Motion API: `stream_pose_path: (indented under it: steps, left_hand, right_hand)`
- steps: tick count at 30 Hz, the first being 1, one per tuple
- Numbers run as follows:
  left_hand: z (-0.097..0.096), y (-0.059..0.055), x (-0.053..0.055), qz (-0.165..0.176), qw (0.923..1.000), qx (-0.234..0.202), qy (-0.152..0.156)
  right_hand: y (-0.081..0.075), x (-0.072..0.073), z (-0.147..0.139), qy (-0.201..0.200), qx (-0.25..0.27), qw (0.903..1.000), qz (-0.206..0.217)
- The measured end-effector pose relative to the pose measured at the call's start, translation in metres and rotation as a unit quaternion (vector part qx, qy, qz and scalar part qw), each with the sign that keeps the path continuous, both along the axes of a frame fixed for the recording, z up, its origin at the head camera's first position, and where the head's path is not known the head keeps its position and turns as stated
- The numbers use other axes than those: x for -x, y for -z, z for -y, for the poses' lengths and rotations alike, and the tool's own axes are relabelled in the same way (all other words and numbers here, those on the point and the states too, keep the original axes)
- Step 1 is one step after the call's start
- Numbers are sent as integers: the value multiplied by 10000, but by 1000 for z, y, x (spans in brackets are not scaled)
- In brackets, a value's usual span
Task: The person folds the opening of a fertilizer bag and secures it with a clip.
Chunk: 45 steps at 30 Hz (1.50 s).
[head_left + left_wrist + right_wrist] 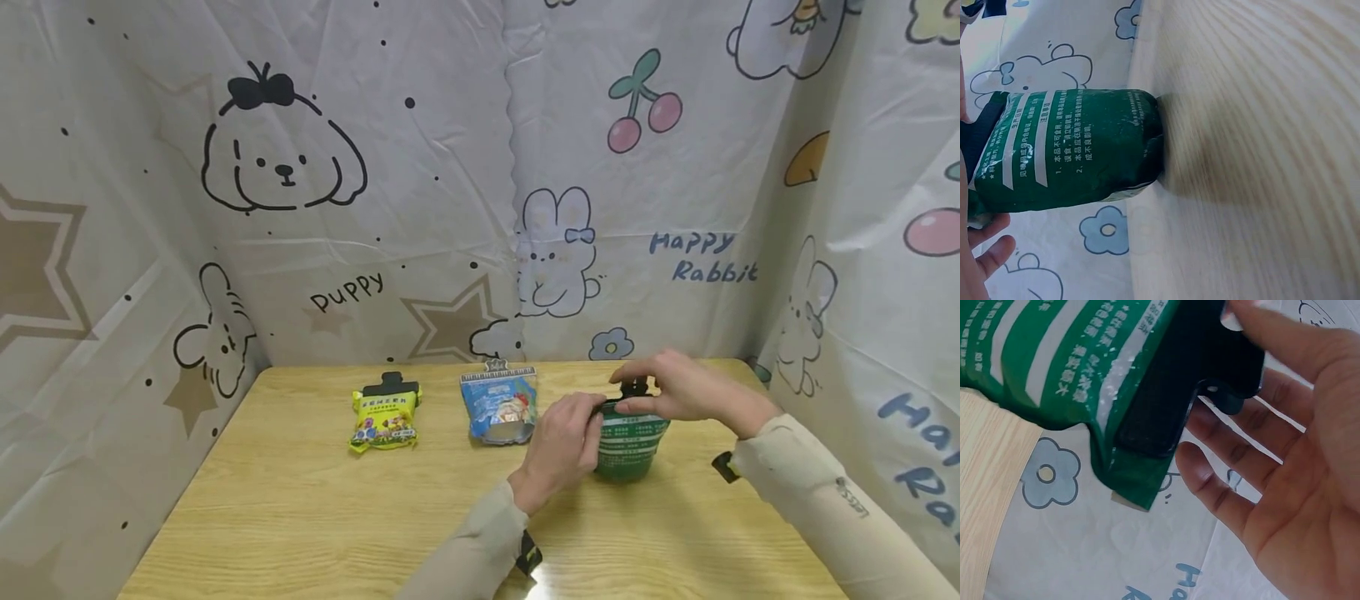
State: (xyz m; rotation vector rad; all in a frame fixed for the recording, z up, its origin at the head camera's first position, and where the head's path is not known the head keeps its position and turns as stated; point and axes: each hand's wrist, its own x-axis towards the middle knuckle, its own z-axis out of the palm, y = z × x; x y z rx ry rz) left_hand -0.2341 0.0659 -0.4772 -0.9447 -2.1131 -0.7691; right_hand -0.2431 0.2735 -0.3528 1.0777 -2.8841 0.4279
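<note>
A green bag (pixel 628 450) with white stripes and printed text stands upright at the right of the table, its bottom on the wood. Across its top edge sits a wide black clip (pixel 1160 394). My left hand (pixel 562 442) grips the bag's upper left corner, beside the end of the clip; in the left wrist view its fingertips (pixel 999 250) show past the bag's edge. From the right, my right hand (pixel 682 387) holds the clip by its handle, thumb on one side and curled fingers (pixel 1207 475) behind.
Left of the hands, a blue bag (pixel 491 408) with a silver clip (pixel 498 372) along its top lies on the wooden table (pixel 315 517). Farther left is a yellow bag (pixel 385 419) with a black clip (pixel 391 385). Printed cloth (pixel 442 167) hangs behind and at both sides.
</note>
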Motion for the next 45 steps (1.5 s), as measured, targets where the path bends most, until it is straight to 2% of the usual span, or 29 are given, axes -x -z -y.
stream_pose_path:
  steps: [6, 12, 18, 22, 26, 29, 32, 37, 45]
  left_hand:
    - [0, 2, -3, 158, 9993, 325, -72]
    - [1, 3, -7, 343, 9987, 360, -139]
    - [3, 6, -12, 708, 9969, 311, -124]
    - [2, 8, -16, 1048, 9941, 253, -136]
    - [0, 7, -20, 1353, 9902, 242, -258]
    - [-1, 7, -24, 1598, 9863, 300, -286]
    - [-3, 9, -28, 1735, 9839, 327, -278]
    - [-5, 12, -31, 1612, 9860, 302, -313]
    - [-8, 13, -32, 1632, 9849, 438, -380]
  right_hand:
    - [-2, -7, -2, 252, 561, 9972, -428]
    - [1, -18, -12, 604, 1138, 9882, -824]
    - [20, -33, -26, 1273, 1573, 9714, -1240]
    - [35, -44, -36, 1688, 1966, 9577, -1251]
    - [48, -52, -45, 1923, 2184, 9525, -896]
    - [59, -57, -51, 2117, 2029, 9549, -458]
    - [73, -60, -54, 2261, 1752, 9581, 159]
    - [97, -61, -50, 2140, 1704, 9561, 1052]
    - [122, -55, -42, 1713, 2032, 9510, 1578]
